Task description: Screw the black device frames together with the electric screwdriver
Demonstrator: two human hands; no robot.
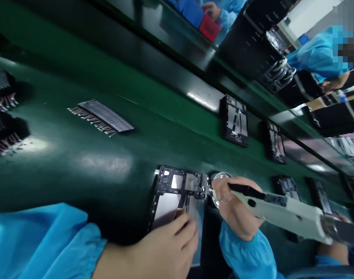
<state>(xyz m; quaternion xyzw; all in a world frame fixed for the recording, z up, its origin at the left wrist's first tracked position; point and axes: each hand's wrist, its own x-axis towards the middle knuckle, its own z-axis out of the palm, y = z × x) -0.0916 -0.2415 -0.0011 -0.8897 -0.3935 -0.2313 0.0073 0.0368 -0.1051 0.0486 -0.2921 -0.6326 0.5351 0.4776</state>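
An opened phone-like device (169, 203) with a black frame and silvery plates lies at the front of the bench. My left hand (168, 240) rests over its lower part, fingers bent and closed onto it; the fingertips are partly hidden. In my right hand (238, 207) is a pale electric screwdriver (290, 213), gripped near its front end and held almost level. Its tip reaches the device's upper right corner. Partly behind my right hand sits a round dish (223, 176) that seems to hold small screws. A bluish sheet (198, 248) shows along the device's right side.
A row of wired flat parts (107, 116) lies on the green bench, with more bundles (4, 131) at the left edge. Stacked opened devices (236, 122) stand toward the right. Beyond the ledge are a red bin (209, 27), a co-worker's hand (212, 10) and another person's blue sleeve (310, 52).
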